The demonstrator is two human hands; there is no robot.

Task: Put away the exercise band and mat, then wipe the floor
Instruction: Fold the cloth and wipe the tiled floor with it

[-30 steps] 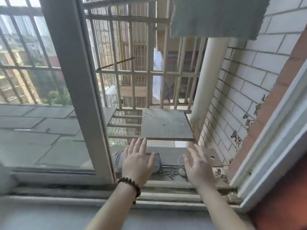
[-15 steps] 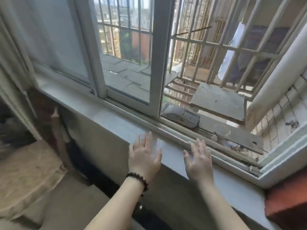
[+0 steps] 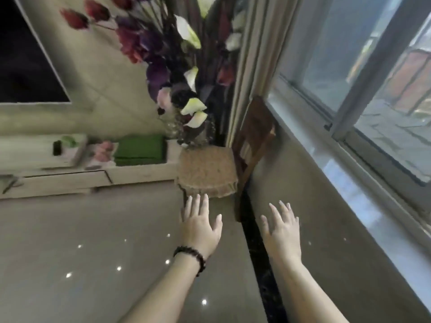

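Hovering left hand [image 3: 200, 227], right hand [image 3: 283, 231], fingers spread (holding nothing), above glossy floor [image 3: 81, 264], chair [image 3: 207, 173] ahead

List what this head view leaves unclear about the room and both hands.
- Chair: legs mostly hidden behind the left hand and the seat cover.
- Items on the low cabinet: blurred, unidentifiable.
- Vase under the flowers: lost in blur.
- Right hand: palm unseen.
- Band, mat: not in view.
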